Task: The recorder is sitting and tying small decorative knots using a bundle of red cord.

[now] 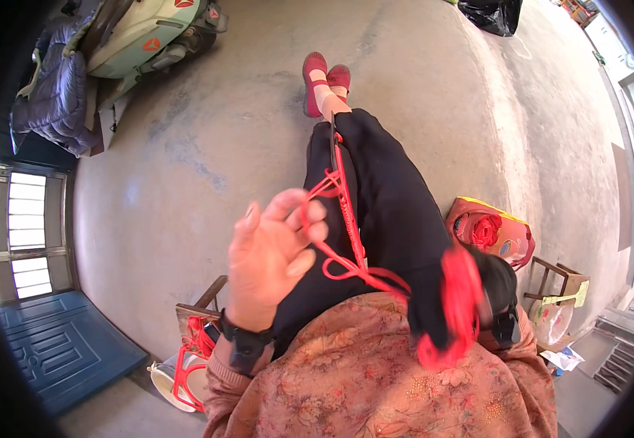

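Fingers (285, 203) of the left hand (267, 255), half curled, touch looped red cord (347, 213).

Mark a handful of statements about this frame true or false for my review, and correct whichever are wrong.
1. Red cord touches the fingers of the left hand. True.
2. The left wrist is bare. False: it wears a dark band.
3. The person wears light trousers. False: the trousers are dark.
4. Red shoes are on the feet. True.
5. The scooter stands at the upper right. False: the scooter is at the upper left.
6. The red bag is on the person's right. True.
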Available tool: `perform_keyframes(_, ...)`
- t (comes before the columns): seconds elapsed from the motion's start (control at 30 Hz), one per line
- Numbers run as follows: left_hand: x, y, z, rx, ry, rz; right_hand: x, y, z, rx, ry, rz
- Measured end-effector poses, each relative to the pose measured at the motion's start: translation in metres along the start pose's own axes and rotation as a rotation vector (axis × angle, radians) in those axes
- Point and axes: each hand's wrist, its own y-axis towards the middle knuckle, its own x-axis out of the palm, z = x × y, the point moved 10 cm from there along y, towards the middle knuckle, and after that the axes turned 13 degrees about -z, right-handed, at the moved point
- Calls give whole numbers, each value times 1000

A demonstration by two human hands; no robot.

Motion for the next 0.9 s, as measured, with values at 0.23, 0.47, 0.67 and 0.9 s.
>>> perform_keyframes(0.23,-61,-96,13,-227,491,372,-70,30,28,348,-1297,425)
perform_keyframes(0.47,-57,-107,-4,-372,700,353,-83,43,55,358,-1341,345)
perform_keyframes(0.67,-54,-88,-25,-416,486,231,-114,-14,12,-145,-53,531)
perform_keyframes(0.9,-64,-65,-23,-213,70,38,-192,-131,-86,-501,-353,913)
